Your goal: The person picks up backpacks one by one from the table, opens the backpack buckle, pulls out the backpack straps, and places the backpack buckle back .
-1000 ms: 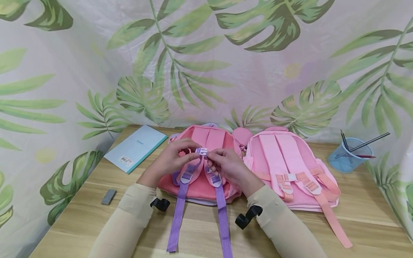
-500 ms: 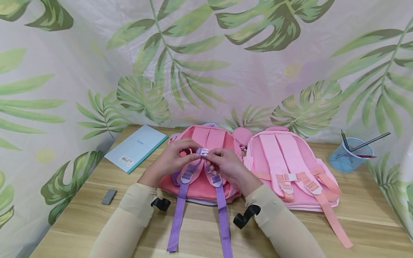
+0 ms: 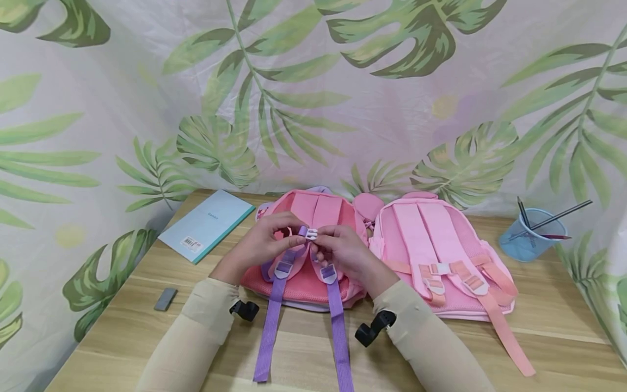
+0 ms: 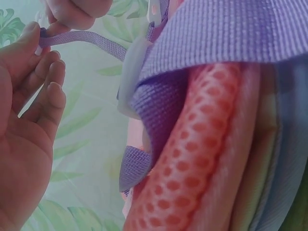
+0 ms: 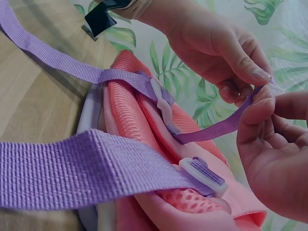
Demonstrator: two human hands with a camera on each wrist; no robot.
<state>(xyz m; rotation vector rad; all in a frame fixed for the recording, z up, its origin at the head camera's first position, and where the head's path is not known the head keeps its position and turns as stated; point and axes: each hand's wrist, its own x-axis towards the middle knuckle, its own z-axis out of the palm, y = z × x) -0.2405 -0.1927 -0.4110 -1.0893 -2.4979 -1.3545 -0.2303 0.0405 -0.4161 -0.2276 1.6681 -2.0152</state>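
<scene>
A pink backpack with purple straps point(image 3: 338, 305) lies back-side up on the table. Above its shoulder straps, a white side-release buckle point(image 3: 311, 234) sits between two sets of fingertips. My left hand point(image 3: 264, 242) pinches the buckle's left end, where the purple webbing point(image 4: 82, 37) loops through it. My right hand point(image 3: 350, 250) pinches at the right side of the buckle, white prongs showing beside its fingertips. In the right wrist view, the purple webbing point(image 5: 216, 129) runs up from a white strap adjuster point(image 5: 163, 107) to both hands, whose fingers mostly hide the buckle.
Right of it lies a second pink backpack point(image 3: 411, 234) with orange straps, its white buckle point(image 3: 441, 269) joined. A blue pencil cup point(image 3: 521, 253) stands farther right. At left are a light blue notebook point(image 3: 201, 218) and a small grey block point(image 3: 165, 299).
The white buckle has shifted slightly right and down between the fingertips, and more purple webbing shows by the left fingers. Both arms stay almost in place.
</scene>
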